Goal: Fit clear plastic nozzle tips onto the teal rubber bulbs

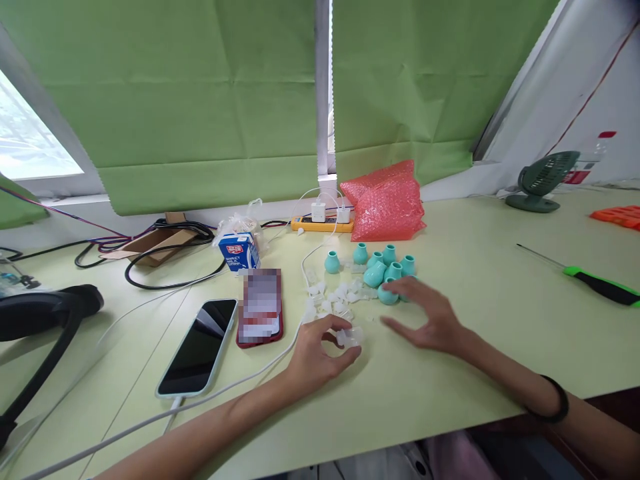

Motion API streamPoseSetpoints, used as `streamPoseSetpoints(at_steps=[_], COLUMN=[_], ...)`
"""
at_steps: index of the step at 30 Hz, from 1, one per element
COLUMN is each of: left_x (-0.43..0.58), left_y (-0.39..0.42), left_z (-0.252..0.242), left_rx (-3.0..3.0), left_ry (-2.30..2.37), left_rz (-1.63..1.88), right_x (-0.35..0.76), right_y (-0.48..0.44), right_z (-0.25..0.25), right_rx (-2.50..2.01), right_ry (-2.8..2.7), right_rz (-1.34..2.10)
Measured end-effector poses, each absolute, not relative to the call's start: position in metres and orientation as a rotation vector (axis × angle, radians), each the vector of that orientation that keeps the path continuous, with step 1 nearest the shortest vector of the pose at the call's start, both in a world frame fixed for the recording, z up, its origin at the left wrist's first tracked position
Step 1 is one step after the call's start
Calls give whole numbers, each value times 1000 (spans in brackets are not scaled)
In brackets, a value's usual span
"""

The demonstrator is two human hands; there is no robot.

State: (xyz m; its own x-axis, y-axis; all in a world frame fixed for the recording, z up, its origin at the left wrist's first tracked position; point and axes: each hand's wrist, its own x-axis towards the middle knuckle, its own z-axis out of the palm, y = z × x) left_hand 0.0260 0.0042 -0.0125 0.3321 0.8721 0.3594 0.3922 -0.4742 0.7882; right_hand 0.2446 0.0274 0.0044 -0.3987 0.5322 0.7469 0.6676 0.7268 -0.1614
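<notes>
Between its thumb and fingers, my left hand (317, 350) grips a small translucent plastic piece (350, 337) just above the table. My right hand (433, 317) is open, thumb and fingers apart, close to the front of a cluster of small teal vase-shaped pieces (375, 273). Its fingertips overlap the nearest teal piece (388, 292); whether they touch it I cannot tell. Several loose translucent plastic parts (345, 293) lie in a pile beyond my left hand. One teal piece (332, 262) stands apart at the left of the cluster.
Left of my hands lie a phone in a red case (260, 310), a plugged-in phone (197, 350) and a white cable (225, 385). Behind stand a blue milk carton (240, 252), an orange power strip (320, 225) and red bubble wrap (387, 207). A screwdriver (595, 280) and fan (543, 180) are right.
</notes>
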Motion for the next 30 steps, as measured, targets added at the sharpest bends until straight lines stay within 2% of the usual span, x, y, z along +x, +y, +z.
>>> streamPoseSetpoints(at_steps=[5,9,13,16,21,25,30], left_x=[20,17,15,15,14,12,9], left_y=[-1,-3,-4,-3,2,6,8], left_z=[-14,-12,-7,-3,2,3,1], left_rx=[1921,1906,1866,1701,1455,1441,1439], left_ry=[1175,1176,1126,1050,937,988,1028], left_rz=[1050,1037,1068,1127,1145,1198,1284], right_x=[286,290,288,291,273,230,185], right_y=[56,66,63,57,36,15,21], right_z=[-11,-26,-28,-24,2,18,4], right_rx=[-1412,-1522,-1558,-1464,-1162,-945,-862], right_ry=[-1844,-1925,-1885,-1810,-1631,-1977,-2215], right_rz=[-75,160,241,200,-143,-56,2])
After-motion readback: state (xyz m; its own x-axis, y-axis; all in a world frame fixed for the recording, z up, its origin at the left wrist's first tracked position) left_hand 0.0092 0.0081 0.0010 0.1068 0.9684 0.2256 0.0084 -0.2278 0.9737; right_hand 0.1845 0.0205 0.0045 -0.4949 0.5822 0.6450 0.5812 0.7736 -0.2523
